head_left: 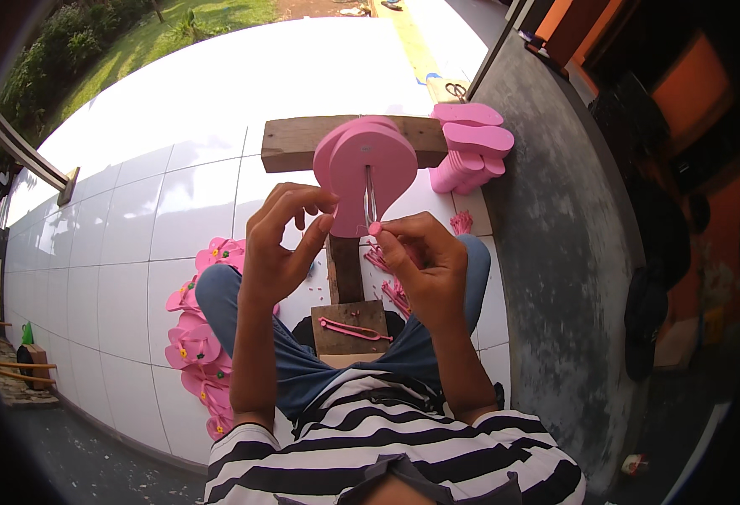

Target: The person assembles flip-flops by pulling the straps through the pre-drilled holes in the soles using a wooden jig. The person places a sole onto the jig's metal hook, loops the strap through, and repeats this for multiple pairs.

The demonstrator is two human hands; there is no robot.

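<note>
I have both hands raised in the middle of my view, with the pink sole (349,181) standing between and just beyond them, its rounded end far and its narrow end near me. A second sole (323,160) shows behind it, against the wooden beam (290,145). A slim metal tool (370,195) runs down the sole's face. The right hand (424,261) grasps a small pink knob (376,228) between thumb and forefinger, right at the tool's near end and the sole's lower right edge. The left hand (284,234) is curled beside the sole's left edge; I can't tell whether its fingertips hold anything. Nearer me, a pink strap (353,329) lies on a wooden block (350,343). Assembled slippers (193,341) lie left; stacked soles (475,141) stand far right.
</note>
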